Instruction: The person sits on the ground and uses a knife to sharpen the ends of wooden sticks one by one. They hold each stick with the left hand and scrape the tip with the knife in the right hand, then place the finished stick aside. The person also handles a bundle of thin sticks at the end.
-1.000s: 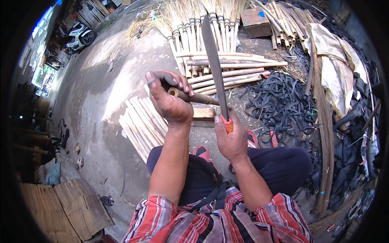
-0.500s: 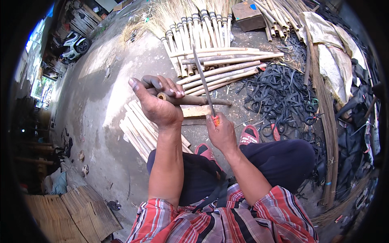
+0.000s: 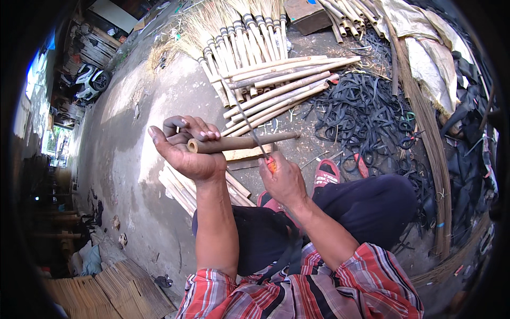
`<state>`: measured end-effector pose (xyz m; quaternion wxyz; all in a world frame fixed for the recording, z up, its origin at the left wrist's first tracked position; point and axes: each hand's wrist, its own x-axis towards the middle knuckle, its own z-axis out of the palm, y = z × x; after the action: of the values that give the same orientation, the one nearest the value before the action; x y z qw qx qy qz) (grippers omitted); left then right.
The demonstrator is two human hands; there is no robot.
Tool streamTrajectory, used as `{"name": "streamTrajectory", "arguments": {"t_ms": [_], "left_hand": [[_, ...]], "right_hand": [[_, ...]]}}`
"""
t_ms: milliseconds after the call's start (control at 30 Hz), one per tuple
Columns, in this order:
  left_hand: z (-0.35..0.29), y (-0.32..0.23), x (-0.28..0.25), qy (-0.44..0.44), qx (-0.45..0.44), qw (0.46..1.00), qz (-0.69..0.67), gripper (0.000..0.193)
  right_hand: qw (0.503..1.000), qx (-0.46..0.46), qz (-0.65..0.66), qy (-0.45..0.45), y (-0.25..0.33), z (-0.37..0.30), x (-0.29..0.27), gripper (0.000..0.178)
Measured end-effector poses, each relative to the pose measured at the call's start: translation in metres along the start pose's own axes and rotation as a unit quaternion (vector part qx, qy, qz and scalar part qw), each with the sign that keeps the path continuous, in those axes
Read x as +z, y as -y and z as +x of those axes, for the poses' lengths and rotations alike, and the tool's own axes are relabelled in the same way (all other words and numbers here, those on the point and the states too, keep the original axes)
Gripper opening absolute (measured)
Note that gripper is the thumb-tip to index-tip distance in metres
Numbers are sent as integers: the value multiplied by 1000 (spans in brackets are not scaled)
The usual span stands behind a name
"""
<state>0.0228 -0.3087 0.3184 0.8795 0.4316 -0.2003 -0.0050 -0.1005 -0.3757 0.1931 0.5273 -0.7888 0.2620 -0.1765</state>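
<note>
My left hand (image 3: 187, 150) grips a brown bamboo stick (image 3: 245, 142) near its left end and holds it level above the ground. My right hand (image 3: 283, 179) is closed on the orange handle of a long knife (image 3: 245, 117). The thin blade rises up and to the left, edge-on, crossing the stick. Below the stick lies a small wooden block (image 3: 247, 154). My legs in dark trousers and red sandals (image 3: 325, 173) are just beneath my hands.
Pale split sticks (image 3: 178, 186) lie on the concrete at my left. Several bamboo poles (image 3: 276, 87) and broom bundles (image 3: 228, 37) lie ahead. A heap of black rubber strips (image 3: 366, 114) spreads to the right, beside long thin canes (image 3: 427, 138). Woven mats (image 3: 111, 290) sit lower left.
The knife has turned from broad-side to edge-on and come down onto the stick. My left hand has drawn the stick left and nearer, rolling it in the fingers.
</note>
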Motion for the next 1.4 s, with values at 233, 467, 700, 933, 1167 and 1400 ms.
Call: {"name": "streamTrajectory", "arguments": {"t_ms": [233, 467, 700, 933, 1167, 1400], "left_hand": [[-1, 2, 4, -44, -33, 998, 5, 57], [-5, 8, 11, 28, 62, 998, 11, 55], [-4, 6, 18, -49, 19, 997, 59, 53], [-7, 2, 23, -81, -9, 995, 52, 57], [-11, 6, 15, 98, 46, 993, -37, 55], [-7, 4, 13, 29, -35, 999, -1, 63]], "right_hand": [[999, 16, -4, -38, -4, -4, -4, 28], [999, -42, 16, -26, -8, -6, -4, 29], [998, -49, 45, 12, -10, -8, 1, 29], [995, 64, -21, -79, -7, -6, -4, 31], [998, -5, 47, -33, -1, -7, -4, 30], [995, -45, 75, -44, -3, -7, -5, 31]]}}
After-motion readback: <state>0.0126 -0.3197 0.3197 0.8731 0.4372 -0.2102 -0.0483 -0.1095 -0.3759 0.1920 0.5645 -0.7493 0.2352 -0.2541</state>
